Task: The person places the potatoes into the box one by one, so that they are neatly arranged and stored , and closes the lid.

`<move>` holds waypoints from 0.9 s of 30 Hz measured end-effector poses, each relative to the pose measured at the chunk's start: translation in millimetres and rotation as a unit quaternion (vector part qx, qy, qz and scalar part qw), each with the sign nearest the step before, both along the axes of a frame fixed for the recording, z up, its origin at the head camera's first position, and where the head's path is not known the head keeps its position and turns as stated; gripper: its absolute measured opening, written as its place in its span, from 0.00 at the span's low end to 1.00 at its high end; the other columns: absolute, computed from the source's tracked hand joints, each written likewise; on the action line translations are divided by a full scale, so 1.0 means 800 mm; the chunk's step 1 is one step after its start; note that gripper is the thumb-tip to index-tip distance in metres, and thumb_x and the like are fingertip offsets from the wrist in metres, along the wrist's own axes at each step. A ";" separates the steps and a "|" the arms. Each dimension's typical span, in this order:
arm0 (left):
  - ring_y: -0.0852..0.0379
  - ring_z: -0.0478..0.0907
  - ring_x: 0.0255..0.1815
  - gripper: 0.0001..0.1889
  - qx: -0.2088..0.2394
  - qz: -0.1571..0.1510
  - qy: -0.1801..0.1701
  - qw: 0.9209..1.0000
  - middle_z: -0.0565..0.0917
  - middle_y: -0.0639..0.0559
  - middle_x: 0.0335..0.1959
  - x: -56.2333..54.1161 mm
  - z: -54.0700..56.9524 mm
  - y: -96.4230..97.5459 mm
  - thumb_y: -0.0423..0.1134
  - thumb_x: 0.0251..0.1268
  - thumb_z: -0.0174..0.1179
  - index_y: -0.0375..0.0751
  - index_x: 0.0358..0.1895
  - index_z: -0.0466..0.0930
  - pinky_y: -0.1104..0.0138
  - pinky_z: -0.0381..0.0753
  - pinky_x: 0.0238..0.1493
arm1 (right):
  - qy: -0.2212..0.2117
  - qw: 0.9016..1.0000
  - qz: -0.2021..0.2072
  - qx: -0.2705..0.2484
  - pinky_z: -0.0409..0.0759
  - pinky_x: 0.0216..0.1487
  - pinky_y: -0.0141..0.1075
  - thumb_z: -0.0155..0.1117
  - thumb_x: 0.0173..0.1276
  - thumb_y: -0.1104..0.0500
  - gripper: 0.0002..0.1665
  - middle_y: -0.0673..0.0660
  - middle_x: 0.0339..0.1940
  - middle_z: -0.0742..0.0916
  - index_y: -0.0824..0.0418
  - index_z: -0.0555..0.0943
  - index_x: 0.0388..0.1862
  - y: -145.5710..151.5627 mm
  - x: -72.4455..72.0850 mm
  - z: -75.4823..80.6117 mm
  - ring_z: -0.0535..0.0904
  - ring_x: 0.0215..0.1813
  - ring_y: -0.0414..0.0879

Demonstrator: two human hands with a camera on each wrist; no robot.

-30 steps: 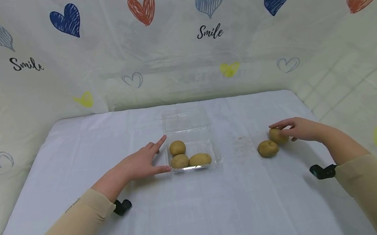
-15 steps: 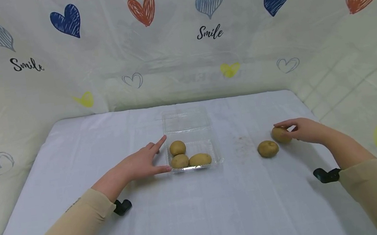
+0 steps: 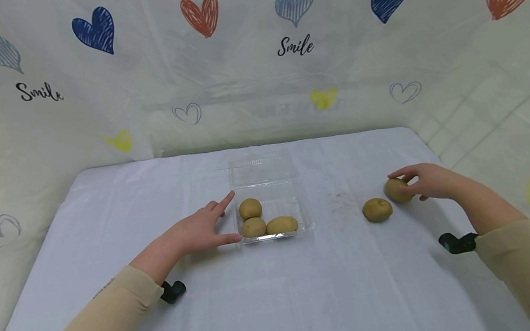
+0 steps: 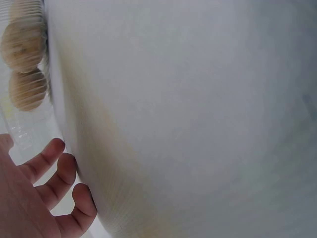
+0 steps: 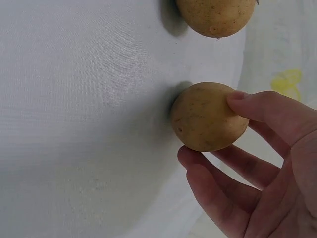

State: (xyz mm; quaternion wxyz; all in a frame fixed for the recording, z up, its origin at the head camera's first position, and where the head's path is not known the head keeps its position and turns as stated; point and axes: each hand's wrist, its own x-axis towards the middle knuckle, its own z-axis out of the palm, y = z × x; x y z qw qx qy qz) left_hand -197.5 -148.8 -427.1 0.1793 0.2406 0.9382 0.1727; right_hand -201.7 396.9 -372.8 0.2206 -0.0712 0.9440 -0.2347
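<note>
Our right hand (image 3: 429,181) pinches a potato (image 5: 205,119), likely firm, best held mid-sides; our left hand (image 3: 198,230) splays at the clamshell (image 3: 263,172).

3 potatoes (image 3: 281,225) lie in a container (image 3: 282,206) left of 2 other potatoes (image 3: 377,210).

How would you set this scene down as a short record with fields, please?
Left hand: fingers spread, thumb and index finger at the left edge of the clear container
Right hand: grips one potato between thumb and fingers; whether it is off the cloth is unclear
Container lid: open, on the far side
Inside container: three potatoes
Loose potato: on the white cloth, apart from the gripped one
Backdrop: printed with hearts and "Smile"
</note>
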 end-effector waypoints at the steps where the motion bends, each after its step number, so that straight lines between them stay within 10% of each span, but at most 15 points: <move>1: 0.52 0.70 0.66 0.60 0.001 0.000 0.000 1.000 0.69 0.51 0.65 0.000 0.000 0.000 0.84 0.47 0.52 0.65 0.81 0.35 0.51 0.72 0.61 | 0.000 1.000 0.000 0.000 0.84 0.42 0.45 0.64 0.71 0.54 0.30 0.75 0.60 0.76 0.65 0.72 0.68 0.000 0.000 0.000 0.79 0.50 0.56; 27: 0.52 0.70 0.66 0.60 0.003 0.001 -0.002 1.000 0.69 0.50 0.65 0.003 0.004 0.001 0.83 0.48 0.52 0.66 0.81 0.34 0.51 0.71 0.62 | 0.067 0.997 -0.039 -0.014 0.77 0.53 0.55 0.64 0.70 0.46 0.36 0.67 0.66 0.76 0.55 0.70 0.73 -0.061 0.005 0.044 0.85 0.48 0.57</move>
